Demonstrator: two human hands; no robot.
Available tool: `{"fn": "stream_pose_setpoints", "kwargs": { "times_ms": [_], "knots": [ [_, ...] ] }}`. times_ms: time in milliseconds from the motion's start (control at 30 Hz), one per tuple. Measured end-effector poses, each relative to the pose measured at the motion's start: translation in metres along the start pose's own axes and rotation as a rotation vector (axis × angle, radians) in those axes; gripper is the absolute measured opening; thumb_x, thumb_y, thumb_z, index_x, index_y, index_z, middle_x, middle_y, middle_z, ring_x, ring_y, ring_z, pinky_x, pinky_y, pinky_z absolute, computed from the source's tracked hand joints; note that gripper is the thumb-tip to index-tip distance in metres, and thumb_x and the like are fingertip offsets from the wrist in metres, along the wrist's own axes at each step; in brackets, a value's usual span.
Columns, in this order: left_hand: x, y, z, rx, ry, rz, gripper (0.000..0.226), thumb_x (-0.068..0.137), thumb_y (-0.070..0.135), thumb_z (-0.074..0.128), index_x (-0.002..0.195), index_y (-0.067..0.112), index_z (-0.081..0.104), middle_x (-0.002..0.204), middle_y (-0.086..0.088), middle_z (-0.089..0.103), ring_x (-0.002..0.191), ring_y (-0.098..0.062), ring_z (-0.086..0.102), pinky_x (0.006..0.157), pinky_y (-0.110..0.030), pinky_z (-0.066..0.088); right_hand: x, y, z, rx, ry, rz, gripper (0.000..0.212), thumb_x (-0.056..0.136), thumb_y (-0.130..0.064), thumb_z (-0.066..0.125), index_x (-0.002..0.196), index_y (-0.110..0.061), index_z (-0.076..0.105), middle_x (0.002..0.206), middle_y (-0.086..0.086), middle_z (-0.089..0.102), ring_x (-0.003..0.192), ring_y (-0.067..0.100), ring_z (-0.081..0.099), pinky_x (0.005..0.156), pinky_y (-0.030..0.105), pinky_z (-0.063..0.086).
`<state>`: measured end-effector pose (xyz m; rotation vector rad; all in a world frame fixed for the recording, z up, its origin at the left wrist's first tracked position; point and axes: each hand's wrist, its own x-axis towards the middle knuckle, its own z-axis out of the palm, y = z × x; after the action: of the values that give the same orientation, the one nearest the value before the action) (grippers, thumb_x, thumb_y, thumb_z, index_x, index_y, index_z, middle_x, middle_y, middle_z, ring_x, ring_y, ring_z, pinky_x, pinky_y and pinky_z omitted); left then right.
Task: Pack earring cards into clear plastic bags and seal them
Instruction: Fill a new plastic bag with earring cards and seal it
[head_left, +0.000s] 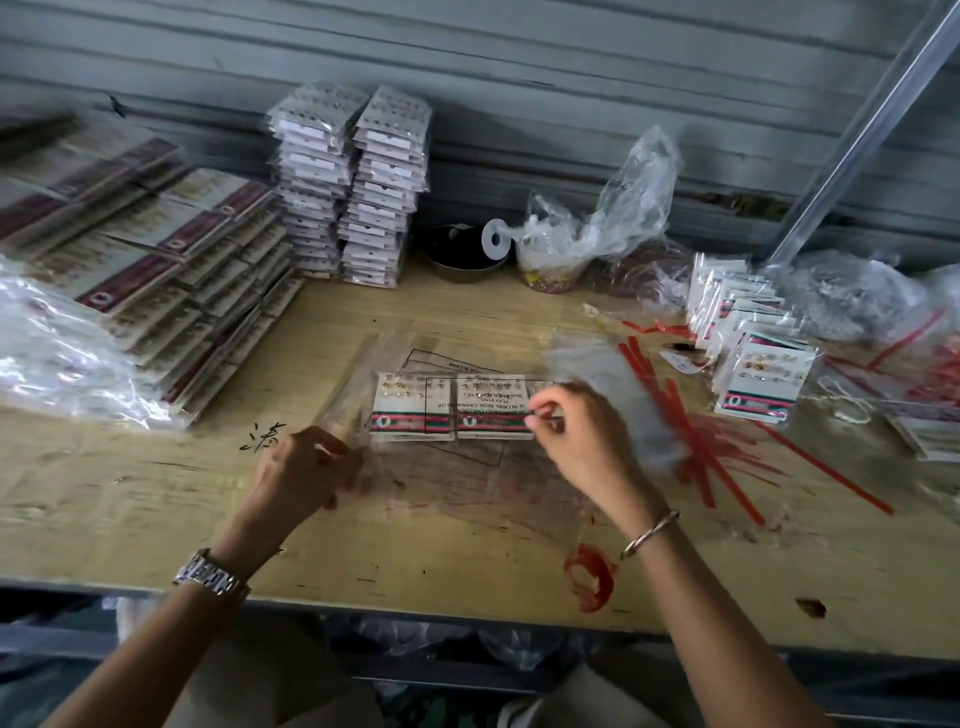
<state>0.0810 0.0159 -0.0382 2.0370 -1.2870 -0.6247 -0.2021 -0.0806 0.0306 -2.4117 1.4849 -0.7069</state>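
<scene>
Wooden table (467, 561), person's two hands at centre frame. Two earring cards (452, 408) lie side by side at centre, inside a clear bag (457, 467) with printed warning text, flat on the table. Left hand (306, 467), lower left of the cards, fingers curled in, pinching the bag's left edge; watch (210, 571) on that wrist. Right hand (582, 436) at the cards' right end, thumb and forefinger pinched narrow on a thin red strip (498, 417) running across the bag; bangle (649, 532) on that wrist. Loose red strips (691, 441) scattered right of centre, touching each other. Empty clear bags (597, 364) just above the right hand. Unpacked card pile (748, 358) at right, fanned. Two tall stacks of bagged cards (353, 187) upper centre against the wall. Wide spread of packed flat packs (156, 275) upper left. Dark bowl (462, 254) and crumpled plastic (597, 223) at upper centre-right. Red smear (592, 571) near table's front edge.
</scene>
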Motion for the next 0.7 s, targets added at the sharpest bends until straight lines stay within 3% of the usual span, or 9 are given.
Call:
{"fn": "stream_pose_setpoints", "kwargs": {
  "times_ms": [67,167,233,267,333,467,700],
  "knots": [
    [-0.002,-0.004,0.0,0.06,-0.07,-0.004,0.025,0.089,0.043,0.064,0.07,0.027,0.067,0.052,0.013,0.066,0.038,-0.004,0.058,0.039,-0.018,0.045,-0.001,-0.025,0.013,0.157,-0.158,-0.12,0.014,0.089,-0.021,0.067,0.101,-0.016,0.073,0.099,-0.002,0.071,0.087,0.008,0.063,0.083,0.027,0.053],
    [-0.007,-0.011,0.004,0.061,-0.08,0.012,0.026,0.088,0.037,0.067,0.063,0.029,0.068,0.056,0.006,0.065,0.047,-0.013,0.06,0.047,-0.033,0.051,0.001,-0.056,0.034,0.249,-0.298,-0.246,0.016,0.089,-0.022,0.067,0.101,-0.013,0.075,0.098,-0.001,0.074,0.083,0.006,0.064,0.079,0.019,0.051],
    [-0.012,-0.012,0.007,0.072,-0.049,0.098,0.026,0.089,0.028,0.067,0.064,0.023,0.069,0.058,0.006,0.064,0.049,-0.009,0.059,0.048,-0.031,0.05,0.001,-0.071,0.047,0.246,-0.33,-0.303,0.017,0.088,-0.02,0.069,0.101,-0.011,0.075,0.098,0.002,0.074,0.077,0.004,0.06,0.072,0.012,0.044],
    [-0.015,-0.011,0.008,0.058,-0.038,0.137,0.025,0.09,0.022,0.067,0.065,0.019,0.069,0.055,0.006,0.062,0.049,-0.007,0.059,0.042,-0.023,0.045,0.001,-0.077,0.053,0.244,-0.341,-0.316,0.017,0.088,-0.02,0.07,0.101,-0.011,0.075,0.099,0.003,0.074,0.075,0.004,0.057,0.069,0.011,0.041],
    [-0.019,-0.007,0.01,-0.065,-0.079,0.075,0.024,0.092,0.02,0.063,0.069,0.014,0.069,0.052,0.009,0.06,0.044,-0.002,0.054,0.033,-0.014,0.033,0.0,-0.086,0.061,0.253,-0.362,-0.322,0.017,0.087,-0.018,0.07,0.103,-0.011,0.074,0.1,0.004,0.073,0.076,0.007,0.059,0.069,0.017,0.045],
    [-0.021,-0.003,0.01,-0.348,-0.16,-0.192,0.03,0.096,0.026,0.055,0.072,0.014,0.068,0.051,0.006,0.046,0.036,-0.003,0.038,0.035,-0.018,0.023,0.0,-0.095,0.069,0.239,-0.44,-0.313,0.022,0.086,-0.022,0.073,0.105,-0.01,0.073,0.1,0.005,0.071,0.086,0.019,0.063,0.079,0.038,0.05],
    [-0.022,0.006,0.009,-0.444,-0.193,-0.244,0.032,0.097,0.03,0.055,0.075,0.013,0.071,0.049,0.005,0.04,0.035,-0.004,0.031,0.035,-0.019,0.021,-0.006,-0.102,0.068,0.207,-0.455,-0.293,0.023,0.084,-0.027,0.073,0.1,-0.01,0.073,0.096,0.006,0.069,0.085,0.021,0.06,0.076,0.04,0.049]
  ]
}}
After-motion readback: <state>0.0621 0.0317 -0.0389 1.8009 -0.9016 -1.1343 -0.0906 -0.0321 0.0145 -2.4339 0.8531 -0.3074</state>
